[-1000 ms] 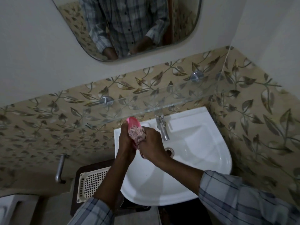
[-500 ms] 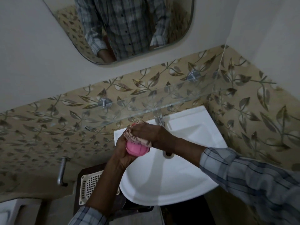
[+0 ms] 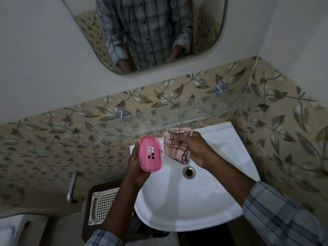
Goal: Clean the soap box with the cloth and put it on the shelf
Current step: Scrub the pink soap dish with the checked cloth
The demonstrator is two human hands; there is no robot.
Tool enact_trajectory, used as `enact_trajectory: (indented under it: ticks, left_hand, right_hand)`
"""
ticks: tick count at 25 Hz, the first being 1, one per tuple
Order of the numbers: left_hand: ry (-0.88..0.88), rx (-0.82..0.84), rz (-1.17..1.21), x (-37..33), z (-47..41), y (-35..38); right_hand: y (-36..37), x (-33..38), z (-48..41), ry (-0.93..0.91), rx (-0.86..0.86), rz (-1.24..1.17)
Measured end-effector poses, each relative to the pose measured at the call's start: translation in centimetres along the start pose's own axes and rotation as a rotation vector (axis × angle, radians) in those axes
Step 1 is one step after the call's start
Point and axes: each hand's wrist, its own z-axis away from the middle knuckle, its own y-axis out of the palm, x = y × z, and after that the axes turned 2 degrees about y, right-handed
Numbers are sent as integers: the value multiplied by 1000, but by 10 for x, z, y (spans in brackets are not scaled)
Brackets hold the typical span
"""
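Bright pink plastic soap box point(image 3: 150, 153); pale pink cloth point(image 3: 174, 147) with dark check lines; white ceramic basin point(image 3: 204, 201); beige leaf-patterned wall tiles point(image 3: 53, 139)

Likely a home bathroom: washbasin point(image 3: 195, 201), mirror point(image 3: 88, 32), tiled wall point(image 3: 53, 139).

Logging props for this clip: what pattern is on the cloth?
Pale pink cloth with dark crossing lines, a loose check; the head view shows it best.

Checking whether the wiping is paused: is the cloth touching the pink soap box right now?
Apart. The head view shows white sink between the cloth in the right hand and the soap box in the left hand.
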Motion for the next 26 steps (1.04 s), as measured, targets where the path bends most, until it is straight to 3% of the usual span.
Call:
enact_trajectory:
  ticks: [4,7,8,10,12,14,17,19,23,26]
  left_hand:
    - [-216,-2,48,21,2,-7]
    - [-278,54,117,30,-1,-1]
    - [-252,71,142,32,-4,2]
    - [-204,116,171,33,-5,9]
    - [-184,113,164,33,-5,16]
    - [-165,54,119,35,-8,19]
    - [-120,-15,27,31,-11,27]
    - [-111,-60,-69,25,-11,30]
    - [-182,-117,2,6,-5,18]
    - [-231,-124,-20,5,1,6]
  right_hand:
    - [-1,-3,8,-389,108,132]
    - [-3,-12,10,-450,295,331]
    - [-8,-14,11,-505,319,536]
    - [-16,-20,13,-793,298,1108]
    - [-11,-31,21,-1036,190,1602]
    - [3,-46,30,-957,132,1767]
    - [8,-52,33,-826,166,1549]
    - [-7,-46,31,-720,111,1064]
    - [-31,-48,20,29,-28,-156]
    - [-40,-49,20,222,58,-492]
